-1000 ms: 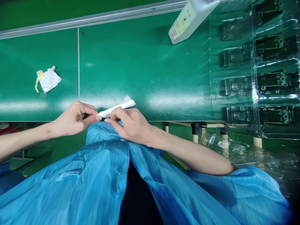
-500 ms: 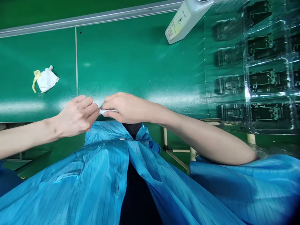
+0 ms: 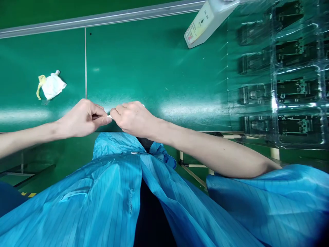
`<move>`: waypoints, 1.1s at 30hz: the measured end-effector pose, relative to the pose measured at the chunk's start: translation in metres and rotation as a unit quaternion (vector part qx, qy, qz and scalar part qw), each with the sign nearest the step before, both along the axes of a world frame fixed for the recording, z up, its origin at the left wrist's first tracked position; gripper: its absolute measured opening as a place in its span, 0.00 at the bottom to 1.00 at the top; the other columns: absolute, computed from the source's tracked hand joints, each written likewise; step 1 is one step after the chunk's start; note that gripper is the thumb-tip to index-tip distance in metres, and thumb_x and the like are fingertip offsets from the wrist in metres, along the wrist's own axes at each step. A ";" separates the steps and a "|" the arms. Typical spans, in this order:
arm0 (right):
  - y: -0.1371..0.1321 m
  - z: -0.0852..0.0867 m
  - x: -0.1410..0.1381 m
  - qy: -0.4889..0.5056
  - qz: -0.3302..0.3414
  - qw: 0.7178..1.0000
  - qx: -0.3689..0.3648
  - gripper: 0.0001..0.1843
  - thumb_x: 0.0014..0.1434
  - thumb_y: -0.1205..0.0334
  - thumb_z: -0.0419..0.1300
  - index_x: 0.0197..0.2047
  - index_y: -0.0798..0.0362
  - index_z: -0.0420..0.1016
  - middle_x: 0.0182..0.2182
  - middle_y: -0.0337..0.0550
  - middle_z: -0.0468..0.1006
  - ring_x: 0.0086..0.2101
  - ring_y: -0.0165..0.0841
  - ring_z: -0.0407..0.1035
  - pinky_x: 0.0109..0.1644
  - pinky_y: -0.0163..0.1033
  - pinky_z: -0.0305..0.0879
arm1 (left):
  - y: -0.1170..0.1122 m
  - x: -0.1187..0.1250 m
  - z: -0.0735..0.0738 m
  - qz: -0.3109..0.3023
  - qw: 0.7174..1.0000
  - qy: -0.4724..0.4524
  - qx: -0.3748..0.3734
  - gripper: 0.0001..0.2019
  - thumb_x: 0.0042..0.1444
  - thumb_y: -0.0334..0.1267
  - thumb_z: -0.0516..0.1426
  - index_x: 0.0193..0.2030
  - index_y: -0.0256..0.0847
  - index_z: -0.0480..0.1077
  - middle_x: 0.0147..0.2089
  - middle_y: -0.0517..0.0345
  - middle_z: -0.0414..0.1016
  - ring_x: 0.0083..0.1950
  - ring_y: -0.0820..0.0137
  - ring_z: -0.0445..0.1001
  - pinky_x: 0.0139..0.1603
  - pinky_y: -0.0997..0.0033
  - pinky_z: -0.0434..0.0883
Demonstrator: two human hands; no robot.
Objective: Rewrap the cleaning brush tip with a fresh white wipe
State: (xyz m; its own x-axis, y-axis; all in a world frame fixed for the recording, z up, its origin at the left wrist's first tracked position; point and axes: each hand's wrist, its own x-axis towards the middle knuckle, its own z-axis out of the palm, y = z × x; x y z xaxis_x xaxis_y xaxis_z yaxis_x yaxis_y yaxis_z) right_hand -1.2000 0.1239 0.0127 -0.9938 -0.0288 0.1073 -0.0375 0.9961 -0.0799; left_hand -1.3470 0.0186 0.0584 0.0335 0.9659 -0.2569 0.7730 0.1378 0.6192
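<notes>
At the table's front edge both hands meet in front of my chest. My left hand (image 3: 83, 118) is closed, its thumb and forefinger pinching a small, thin white piece (image 3: 109, 117). My right hand (image 3: 135, 118) curls round the other side of that piece, fingers closed, knuckles up. Most of the white piece is hidden by the fingers, and its exact kind cannot be made out. Further left on the table lies a crumpled white item (image 3: 53, 86) with a yellow strip (image 3: 40, 84) at its side.
A white bottle with a label (image 3: 202, 25) stands at the back right on the green table (image 3: 154, 61). Clear plastic trays (image 3: 273, 103) with dark electronic parts fill the right side. A metal rail (image 3: 115, 17) runs along the back.
My left hand has turned, so its thumb and forefinger now show pinching the white piece. My right hand has rolled over, covering more of it. The view has shifted slightly.
</notes>
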 end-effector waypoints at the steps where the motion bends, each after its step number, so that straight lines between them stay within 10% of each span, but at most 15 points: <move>1: 0.001 -0.004 0.000 0.016 0.002 1.000 0.019 0.17 0.63 0.76 0.42 0.43 0.64 0.72 0.30 0.51 0.76 0.29 0.36 0.68 0.29 0.39 0.52 | 0.001 0.000 -0.001 0.046 0.996 -0.067 -0.045 0.17 0.55 0.42 0.55 0.18 0.37 0.67 0.17 0.60 0.61 0.20 0.76 0.57 0.23 0.72 0.54; 5: 0.008 -0.021 0.002 0.097 0.037 0.992 0.070 0.22 0.66 0.75 0.36 0.44 0.64 0.71 0.27 0.48 0.73 0.27 0.34 0.65 0.27 0.39 0.52 | -0.002 0.008 -0.008 0.175 0.928 -0.289 -0.157 0.12 0.49 0.41 0.60 0.20 0.36 0.71 0.17 0.57 0.64 0.20 0.75 0.60 0.23 0.71 0.58; 12: 0.005 -0.039 -0.001 0.119 0.055 0.990 0.045 0.20 0.68 0.70 0.38 0.41 0.61 0.71 0.23 0.43 0.69 0.25 0.31 0.62 0.26 0.38 0.49 | -0.019 0.020 -0.030 0.232 0.843 -0.451 -0.178 0.18 0.51 0.44 0.62 0.19 0.36 0.65 0.16 0.61 0.58 0.19 0.78 0.56 0.21 0.72 0.58; 16: -0.003 -0.040 0.000 0.038 0.012 0.999 -0.012 0.17 0.64 0.73 0.41 0.42 0.61 0.71 0.29 0.48 0.75 0.27 0.33 0.66 0.27 0.37 0.48 | -0.032 0.007 -0.030 0.204 0.930 -0.285 -0.107 0.22 0.57 0.55 0.57 0.25 0.35 0.72 0.22 0.53 0.70 0.24 0.71 0.67 0.26 0.70 0.65; 19: -0.004 -0.033 0.003 -0.019 -0.027 0.998 -0.052 0.15 0.62 0.74 0.44 0.44 0.61 0.70 0.30 0.49 0.77 0.28 0.34 0.68 0.29 0.37 0.49 | -0.044 -0.004 -0.025 0.124 0.985 -0.018 0.122 0.19 0.61 0.51 0.54 0.35 0.36 0.75 0.33 0.49 0.77 0.34 0.66 0.73 0.36 0.66 0.70; 23: -0.005 -0.023 0.003 -0.083 -0.046 0.991 -0.089 0.13 0.61 0.74 0.49 0.45 0.62 0.70 0.31 0.51 0.79 0.28 0.35 0.70 0.30 0.37 0.48 | -0.055 -0.006 -0.024 -0.057 0.909 0.221 0.349 0.09 0.58 0.36 0.60 0.45 0.37 0.72 0.37 0.50 0.76 0.37 0.65 0.73 0.39 0.64 0.70; 33: -0.016 -0.020 0.001 -0.095 -0.030 0.989 -0.106 0.12 0.59 0.75 0.51 0.42 0.63 0.73 0.29 0.52 0.80 0.29 0.35 0.71 0.32 0.37 0.54 | -0.037 -0.002 -0.035 -0.172 0.877 0.274 0.354 0.06 0.60 0.26 0.54 0.38 0.37 0.70 0.30 0.55 0.73 0.32 0.68 0.68 0.32 0.66 0.61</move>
